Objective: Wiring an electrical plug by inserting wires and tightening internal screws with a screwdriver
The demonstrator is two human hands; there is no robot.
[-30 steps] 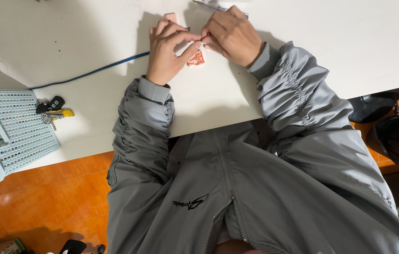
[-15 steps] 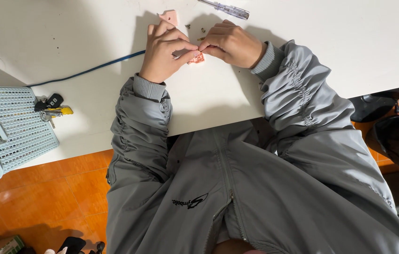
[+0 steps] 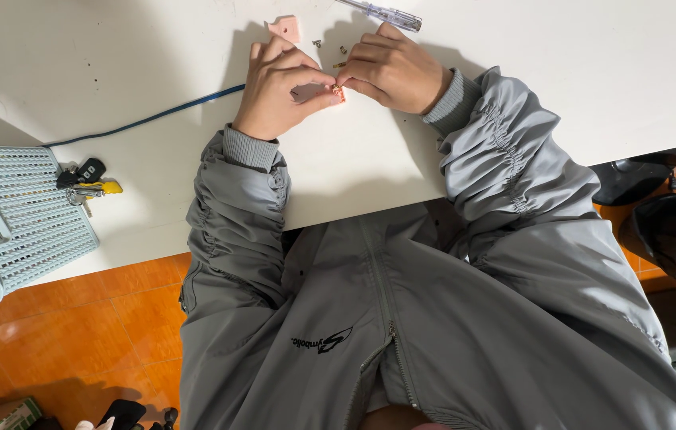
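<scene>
- Left hand (image 3: 281,89) and right hand (image 3: 392,72) meet over the white counter (image 3: 561,64), fingertips pinched together on a small pink part (image 3: 339,92) between them.
- Another pink piece (image 3: 285,28) and tiny screws (image 3: 330,48) lie just beyond the hands.
- A screwdriver (image 3: 382,13) rests near the right hand.
- Keys (image 3: 87,181) sit beside a basket (image 3: 19,215).

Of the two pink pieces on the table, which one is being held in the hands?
The pink piece pinched between the left hand and right hand. The other pink piece lies untouched on the white table, farther from the person.
</scene>
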